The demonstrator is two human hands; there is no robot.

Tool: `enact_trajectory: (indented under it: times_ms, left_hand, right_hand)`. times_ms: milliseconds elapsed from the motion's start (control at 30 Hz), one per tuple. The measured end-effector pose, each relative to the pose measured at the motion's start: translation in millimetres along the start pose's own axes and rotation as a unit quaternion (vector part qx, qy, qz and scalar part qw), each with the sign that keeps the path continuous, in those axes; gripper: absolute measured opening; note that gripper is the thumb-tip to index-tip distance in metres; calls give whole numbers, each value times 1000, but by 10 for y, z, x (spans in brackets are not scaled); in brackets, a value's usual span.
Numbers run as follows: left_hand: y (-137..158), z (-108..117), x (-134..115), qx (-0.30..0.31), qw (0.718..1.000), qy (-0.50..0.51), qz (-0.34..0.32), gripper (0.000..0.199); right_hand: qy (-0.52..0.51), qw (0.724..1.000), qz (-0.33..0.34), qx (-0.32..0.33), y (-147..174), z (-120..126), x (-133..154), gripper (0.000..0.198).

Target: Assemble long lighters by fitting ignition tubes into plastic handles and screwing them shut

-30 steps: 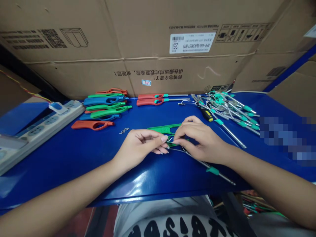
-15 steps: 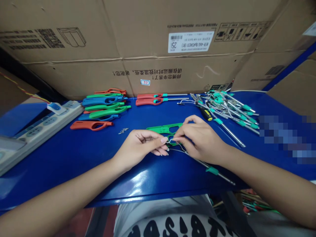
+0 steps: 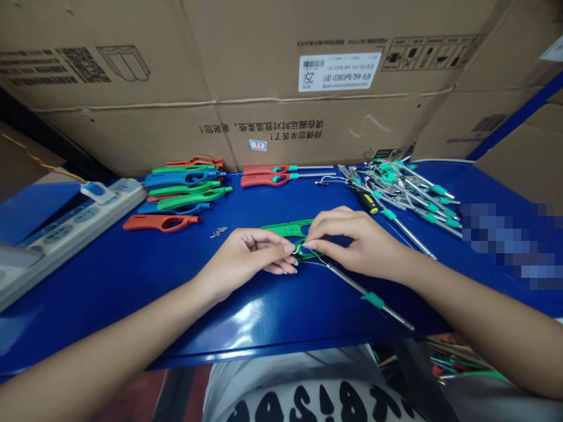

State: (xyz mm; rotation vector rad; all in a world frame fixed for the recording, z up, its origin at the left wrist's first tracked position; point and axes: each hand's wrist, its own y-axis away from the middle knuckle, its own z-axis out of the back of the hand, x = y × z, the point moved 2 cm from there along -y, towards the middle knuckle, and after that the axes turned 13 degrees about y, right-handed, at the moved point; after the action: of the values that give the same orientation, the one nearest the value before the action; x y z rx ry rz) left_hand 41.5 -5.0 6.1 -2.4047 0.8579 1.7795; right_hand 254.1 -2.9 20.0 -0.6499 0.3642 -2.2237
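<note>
My left hand [image 3: 257, 253] is closed, thumb and forefinger pinching a thin white wire over the table. Facing it, my right hand [image 3: 352, 239] pinches the same wire with its fingertips. Toward the lower right the wire runs to a metal lighter tube [image 3: 345, 279] with a teal trigger [image 3: 373, 300], which lies slanted on the table. A green lighter handle shell [image 3: 281, 230] lies flat just behind my hands. A second green piece [image 3: 310, 253] shows between them, partly hidden by the fingers.
Red, blue and green lighter handles [image 3: 185, 203] lie stacked at the back left, near small screws [image 3: 219, 232] and a power strip [image 3: 74, 225]. Two red lighters [image 3: 264, 180] lie at the back. Several metal tubes [image 3: 426, 199] and a screwdriver [image 3: 369, 202] are piled right. A cardboard box [image 3: 259, 111] stands behind.
My right hand has shifted slightly left, closer to my left hand, still pinching the wire. The tube's near-hand end now shows more clearly.
</note>
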Motion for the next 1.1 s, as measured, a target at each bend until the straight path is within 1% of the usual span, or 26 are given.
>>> enact_trajectory:
  times_ms: [133,267,333,500,567,633,733,833,900,967,1100]
  left_hand:
    - [16,-39,3,26,999,-28,37,17]
    - [31,-63,4,45,996,-51,52,22]
    - [28,-59,9,49,996,-59,52,21]
    - [10,-45,16,49,996,-72,37,17]
    - [10,-47,21,53,995,-74,35,16]
    - [15,-52,27,54,995,-78,34,15]
    - [25,-58,34,44,996,-79,22,13]
    - [31,-61,36,37,996,-84,8,11]
    - [30,-62,36,36,995,-92,1,11]
    - [27,-59,37,29,994,-104,-3,11]
    - [28,-60,39,13,992,-123,-10,12]
  right_hand:
    - [58,997,50,-7,7,4,12,11]
    - [87,992,93,-23,24,-4,57,14]
    - [90,992,87,-15,24,-1,74,15]
    - [41,997,32,59,14,47,47,16]
    - [27,996,28,75,13,70,29,17]
    - [36,996,29,78,16,73,26,19]
    - [106,992,48,49,23,36,64,24]
    - [175,980,94,15,27,1,104,30]
    - [190,974,119,26,24,9,90,32]
    - [195,970,133,50,21,47,45,33]
    - [201,966,138,84,26,114,-31,35]
